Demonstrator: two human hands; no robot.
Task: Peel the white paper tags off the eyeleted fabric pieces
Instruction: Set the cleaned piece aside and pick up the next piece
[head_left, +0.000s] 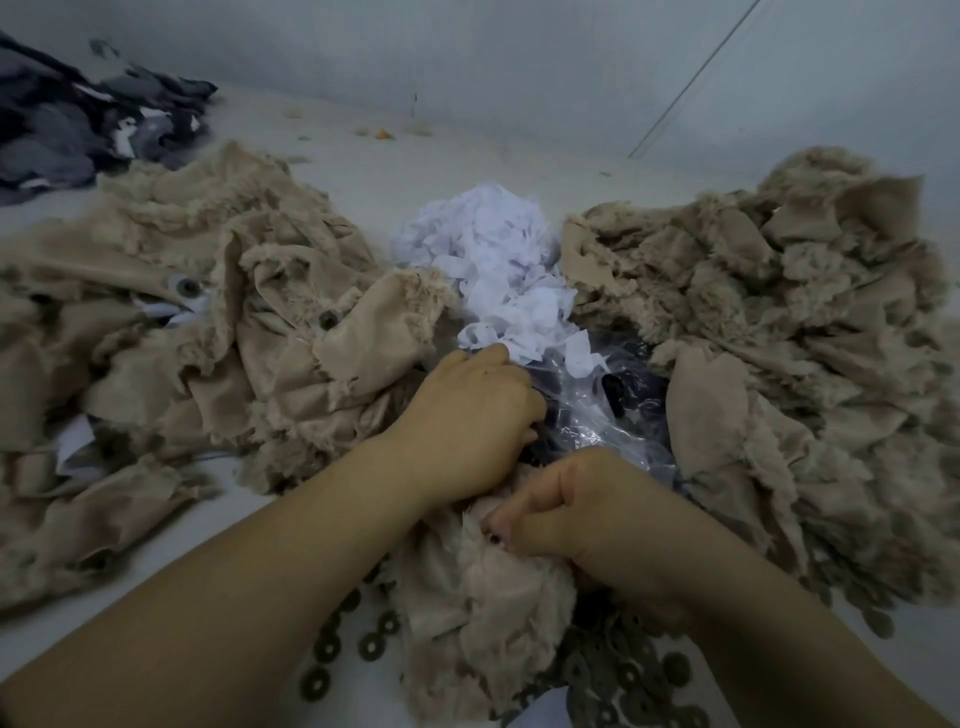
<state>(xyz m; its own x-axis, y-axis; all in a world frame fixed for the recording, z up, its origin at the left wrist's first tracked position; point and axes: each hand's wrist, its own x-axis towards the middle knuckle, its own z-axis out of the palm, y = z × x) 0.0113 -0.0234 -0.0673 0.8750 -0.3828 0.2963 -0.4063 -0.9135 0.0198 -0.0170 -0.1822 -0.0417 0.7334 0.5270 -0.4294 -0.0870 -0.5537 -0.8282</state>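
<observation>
Both your hands, left hand (470, 415) and right hand (587, 509), are pinching one fabric piece (467, 587) with curled fingers, risking tearing the hidden tag.

Frayed matt beige cloth pieces (291, 332), crumpled white paper tags (498, 270), glossy clear plastic bag (597, 415), dull metal rings (371, 646)

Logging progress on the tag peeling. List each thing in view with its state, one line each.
left hand: fingers curled down into the fabric
right hand: pinches the fabric piece
fabric piece: crumpled, held
paper tags: peeled, heaped loose
left fabric pile: eyelets showing, white paper showing
right fabric pile: heaped
washers: scattered loose
</observation>
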